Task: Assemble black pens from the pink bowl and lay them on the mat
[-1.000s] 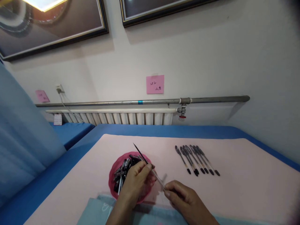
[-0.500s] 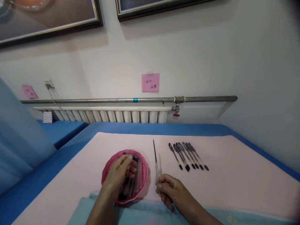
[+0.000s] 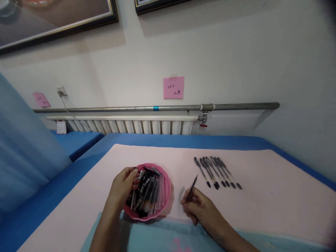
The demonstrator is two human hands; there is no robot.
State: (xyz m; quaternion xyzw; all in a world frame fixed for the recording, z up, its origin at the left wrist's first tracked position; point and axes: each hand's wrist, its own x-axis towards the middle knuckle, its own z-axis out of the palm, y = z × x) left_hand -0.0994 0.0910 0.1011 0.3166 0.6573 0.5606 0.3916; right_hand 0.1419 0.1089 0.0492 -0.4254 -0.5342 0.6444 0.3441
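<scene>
My right hand [image 3: 199,208] is closed around a slim pen refill [image 3: 192,187], whose dark, pointed end sticks up past the fingers. Its lower part is hidden in the hand. Over the left rim of a pink scalloped bowl [image 3: 170,190], my left hand [image 3: 123,183] has its fingers curled together. A small dark bit shows at those fingertips, too small to name. Clear pen barrels [image 3: 160,192] and many dark pen parts [image 3: 144,190] fill the bowl. To the right of the bowl, several capped black pens [image 3: 216,171] lie side by side in a slanted row.
A pink sheet [image 3: 273,196] covers the blue bed [image 3: 189,140]. Light-blue cloth [image 3: 152,236] lies along the near edge. Behind stand a white radiator [image 3: 136,126] and a metal pipe [image 3: 236,106]. A blue curtain [image 3: 23,150] hangs at left.
My left hand has drawn back from over the bowl to its left rim, uncovering the parts inside. The refill in my right hand now reaches up less far and leans right. The view has shifted slightly.
</scene>
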